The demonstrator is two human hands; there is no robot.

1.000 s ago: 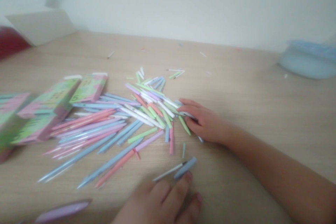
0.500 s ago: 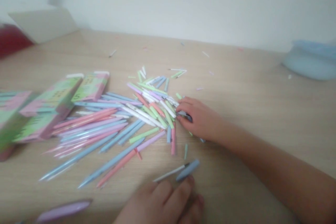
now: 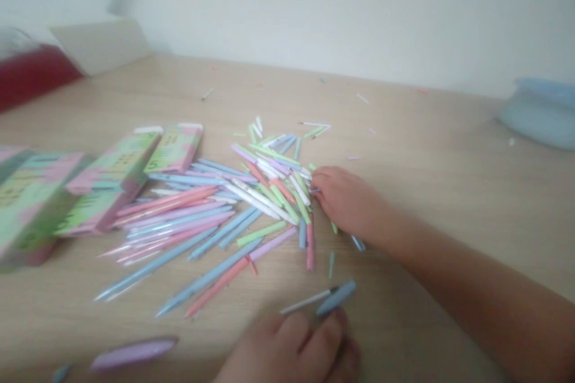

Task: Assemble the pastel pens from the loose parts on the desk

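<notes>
At the bottom middle, my left hand (image 3: 291, 350) is closed, its fingers curled round a short blue pen barrel (image 3: 336, 298) that pokes out past the fingertips. A thin white refill (image 3: 308, 300) with a dark tip lies just beside that barrel; whether the hand touches it I cannot tell. My right hand (image 3: 344, 194) reaches to the right edge of a heap of pastel pen parts (image 3: 276, 182), with its fingers bent together. A small bluish sliver shows at its fingertips, but what they grip is mostly hidden. Whole-looking pens (image 3: 179, 218) fan out left of the heap.
Several green and pink boxes (image 3: 175, 146) lie at the left. A lilac pen part (image 3: 135, 353) is near the front edge. Loose refills (image 3: 314, 125) and bits lie scattered behind the heap. A pale blue bag (image 3: 543, 114) sits far right, a red object (image 3: 40, 75) far left.
The view has swung slightly left. My right hand's fingers have drawn closer together over the heap's edge, and the dark object seen between them is now hidden. My left hand keeps its hold.
</notes>
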